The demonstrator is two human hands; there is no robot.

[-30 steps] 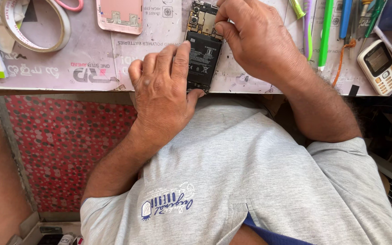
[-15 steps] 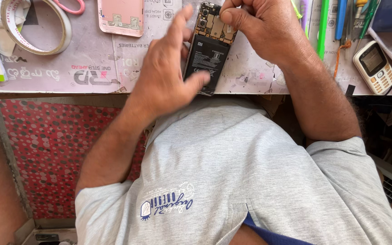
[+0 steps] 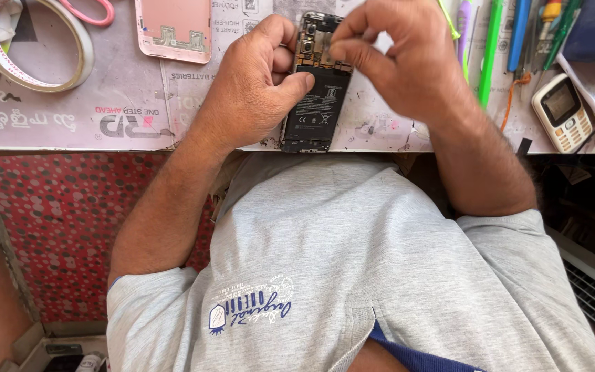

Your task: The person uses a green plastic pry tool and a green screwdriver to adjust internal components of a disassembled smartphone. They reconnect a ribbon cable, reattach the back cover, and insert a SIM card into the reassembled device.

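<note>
An opened smartphone (image 3: 315, 103) with its back removed lies on the worktable (image 3: 125, 117), black battery and circuit board showing. My left hand (image 3: 253, 86) grips its left edge, thumb pressed on the battery. My right hand (image 3: 397, 58) hovers over the phone's top end, fingertips pinched together at the circuit board; whether they hold a small part is too small to tell. The phone's lower end reaches the table's near edge.
A pink phone back cover (image 3: 173, 29) lies left of the phone. A roll of tape (image 3: 32, 41) and pink scissor handles (image 3: 91, 10) sit at far left. Green and blue tools (image 3: 494, 48) and a small white keypad phone (image 3: 562, 110) lie at right.
My left hand has shifted from lying over the phone's lower half to gripping its left side. My right hand moved to pinch at the top of the board.
</note>
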